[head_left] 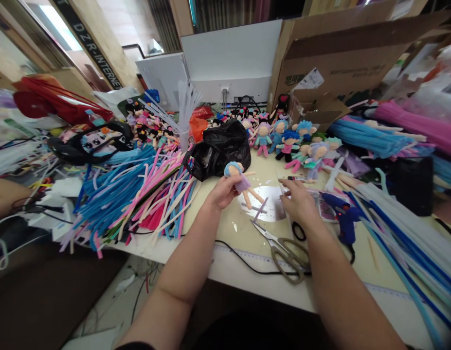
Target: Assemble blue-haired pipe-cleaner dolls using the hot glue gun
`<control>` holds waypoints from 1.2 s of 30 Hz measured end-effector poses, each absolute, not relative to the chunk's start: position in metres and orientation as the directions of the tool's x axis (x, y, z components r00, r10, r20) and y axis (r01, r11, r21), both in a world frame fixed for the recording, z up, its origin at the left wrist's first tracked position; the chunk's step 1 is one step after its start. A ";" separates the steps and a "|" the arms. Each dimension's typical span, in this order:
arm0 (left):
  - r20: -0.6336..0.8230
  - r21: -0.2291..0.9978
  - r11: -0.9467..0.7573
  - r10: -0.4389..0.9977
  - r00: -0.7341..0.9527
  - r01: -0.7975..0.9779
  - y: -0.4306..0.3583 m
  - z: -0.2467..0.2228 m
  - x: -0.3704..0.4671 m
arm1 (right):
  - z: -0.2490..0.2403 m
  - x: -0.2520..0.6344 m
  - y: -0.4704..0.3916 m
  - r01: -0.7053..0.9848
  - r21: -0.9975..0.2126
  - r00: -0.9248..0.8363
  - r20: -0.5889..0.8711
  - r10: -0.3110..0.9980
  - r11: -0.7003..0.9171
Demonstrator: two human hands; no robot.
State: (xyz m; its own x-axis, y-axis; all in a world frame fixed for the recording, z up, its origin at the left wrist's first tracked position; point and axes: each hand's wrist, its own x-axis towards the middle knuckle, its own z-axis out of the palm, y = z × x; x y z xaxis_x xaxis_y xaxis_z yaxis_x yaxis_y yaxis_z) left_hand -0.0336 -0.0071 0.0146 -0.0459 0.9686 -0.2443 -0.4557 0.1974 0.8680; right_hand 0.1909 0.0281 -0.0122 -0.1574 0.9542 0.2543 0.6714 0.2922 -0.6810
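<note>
My left hand [225,192] is closed around a small doll [242,183] with blue hair, a purple top and bare beige legs. The doll tilts over a shiny round white mat [272,197]. On that mat lies a short purple fuzzy strip [261,210]. My right hand [300,201] hovers at the mat's right side, its thumb and forefinger apart, with nothing clearly visible between them. Scissors [273,239] with olive handles rest slightly open below the mat, near my right wrist. A blue glue gun [345,217] stands right of that hand, a small red light showing.
Blue and pink pipe cleaners [119,194] are heaped at left, with more long strips [404,228] at right. A black plastic bag [228,146] sits behind the doll. Finished dolls [279,133] line the back, before a cardboard box [327,63]. A black cable [243,262] crosses the front.
</note>
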 end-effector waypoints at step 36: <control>-0.158 0.925 0.147 0.987 -0.002 -0.350 -0.005 0.004 -0.030 | 0.002 0.181 0.019 0.325 -0.937 -0.094 0.100 0.991 0.125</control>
